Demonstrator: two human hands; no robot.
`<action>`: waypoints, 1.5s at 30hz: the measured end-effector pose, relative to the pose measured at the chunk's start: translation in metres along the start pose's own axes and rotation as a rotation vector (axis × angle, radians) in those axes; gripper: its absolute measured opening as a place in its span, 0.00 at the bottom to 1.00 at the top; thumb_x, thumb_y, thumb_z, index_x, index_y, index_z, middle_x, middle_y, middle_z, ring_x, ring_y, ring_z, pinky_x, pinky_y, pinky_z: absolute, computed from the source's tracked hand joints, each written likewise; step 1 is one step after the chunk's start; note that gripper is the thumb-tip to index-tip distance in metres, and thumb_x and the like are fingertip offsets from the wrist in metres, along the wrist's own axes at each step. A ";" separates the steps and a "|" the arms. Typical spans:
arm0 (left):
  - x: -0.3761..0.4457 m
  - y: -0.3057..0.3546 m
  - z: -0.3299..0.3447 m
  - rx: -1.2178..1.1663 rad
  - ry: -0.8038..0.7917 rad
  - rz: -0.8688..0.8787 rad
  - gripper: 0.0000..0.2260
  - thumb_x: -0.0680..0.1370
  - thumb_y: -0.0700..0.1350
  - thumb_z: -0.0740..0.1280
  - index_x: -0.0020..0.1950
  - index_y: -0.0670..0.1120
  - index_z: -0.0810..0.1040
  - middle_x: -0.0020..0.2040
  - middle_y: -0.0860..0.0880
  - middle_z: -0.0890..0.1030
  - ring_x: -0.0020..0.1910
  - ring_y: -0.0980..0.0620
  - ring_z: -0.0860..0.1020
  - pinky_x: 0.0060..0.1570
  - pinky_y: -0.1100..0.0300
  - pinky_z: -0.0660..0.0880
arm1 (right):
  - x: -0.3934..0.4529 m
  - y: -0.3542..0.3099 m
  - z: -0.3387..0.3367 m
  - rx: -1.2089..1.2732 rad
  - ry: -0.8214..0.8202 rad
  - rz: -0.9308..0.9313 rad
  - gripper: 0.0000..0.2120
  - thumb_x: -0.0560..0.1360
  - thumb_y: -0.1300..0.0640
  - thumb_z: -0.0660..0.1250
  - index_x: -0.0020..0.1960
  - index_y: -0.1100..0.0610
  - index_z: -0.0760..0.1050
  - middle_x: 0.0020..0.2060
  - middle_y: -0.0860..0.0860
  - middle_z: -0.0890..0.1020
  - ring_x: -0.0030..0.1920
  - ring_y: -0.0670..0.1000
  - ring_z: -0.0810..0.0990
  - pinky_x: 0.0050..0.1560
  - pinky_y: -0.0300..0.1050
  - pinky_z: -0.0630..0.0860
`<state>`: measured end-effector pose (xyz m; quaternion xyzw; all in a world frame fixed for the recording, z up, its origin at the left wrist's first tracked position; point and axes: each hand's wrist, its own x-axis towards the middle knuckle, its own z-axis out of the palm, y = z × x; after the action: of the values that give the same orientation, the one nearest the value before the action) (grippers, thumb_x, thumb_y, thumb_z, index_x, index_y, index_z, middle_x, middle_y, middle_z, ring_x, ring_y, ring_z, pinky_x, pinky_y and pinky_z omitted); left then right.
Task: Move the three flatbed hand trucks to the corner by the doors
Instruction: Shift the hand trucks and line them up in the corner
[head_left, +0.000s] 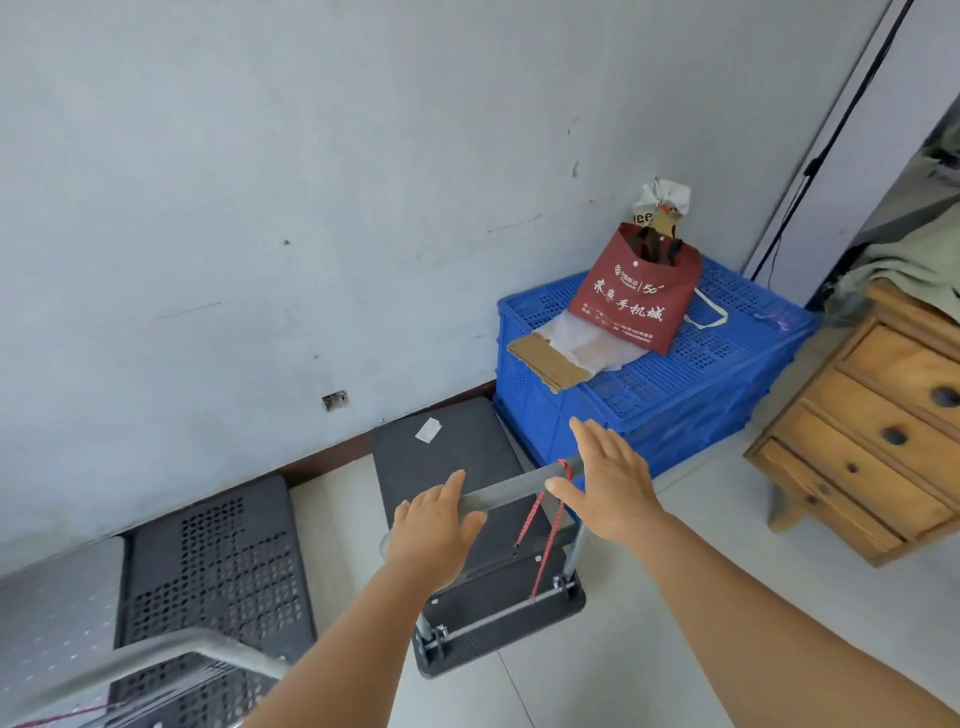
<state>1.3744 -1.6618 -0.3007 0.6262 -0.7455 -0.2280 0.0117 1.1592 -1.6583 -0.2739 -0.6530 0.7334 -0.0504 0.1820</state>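
A black flatbed hand truck (447, 452) stands against the wall, its grey handle bar (511, 488) upright with a red cord tied to it. My left hand (434, 525) lies over the bar's left end, fingers straight. At the bar's right end is my right hand (610, 486), fingers spread and straight, by the cord knot. To the left, a second truck with a perforated black deck (218, 571) sits by the wall, its grey handle (156, 660) in the foreground. A third, grey deck (52, 613) shows at the far left edge.
A blue plastic crate (691, 374) stands right of the truck, holding a red bag (636, 296), cardboard and plastic. A wooden drawer chest (883, 431) stands at the right. Pale tiled floor (675, 623) lies open in front.
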 end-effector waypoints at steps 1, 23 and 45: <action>0.002 0.000 0.002 0.013 0.002 -0.013 0.24 0.81 0.56 0.54 0.76 0.51 0.57 0.69 0.50 0.72 0.67 0.48 0.69 0.70 0.53 0.61 | 0.005 0.005 0.003 -0.024 -0.042 -0.013 0.38 0.77 0.38 0.58 0.78 0.50 0.45 0.78 0.51 0.50 0.78 0.55 0.47 0.75 0.55 0.50; -0.055 0.000 0.020 0.092 0.102 -0.241 0.13 0.80 0.58 0.53 0.56 0.52 0.70 0.50 0.51 0.76 0.51 0.49 0.73 0.55 0.54 0.69 | 0.032 0.010 0.011 -0.225 -0.223 -0.496 0.20 0.74 0.33 0.56 0.34 0.46 0.58 0.39 0.45 0.73 0.44 0.50 0.69 0.49 0.46 0.66; -0.075 -0.160 -0.039 0.078 0.082 -0.272 0.13 0.81 0.57 0.55 0.58 0.51 0.70 0.49 0.52 0.75 0.50 0.49 0.72 0.53 0.56 0.67 | 0.033 -0.153 0.060 -0.222 -0.174 -0.544 0.17 0.75 0.34 0.55 0.46 0.48 0.65 0.43 0.43 0.69 0.46 0.48 0.65 0.48 0.44 0.59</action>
<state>1.5505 -1.6223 -0.3024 0.7301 -0.6611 -0.1726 -0.0132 1.3204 -1.7026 -0.2883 -0.8431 0.5145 0.0391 0.1516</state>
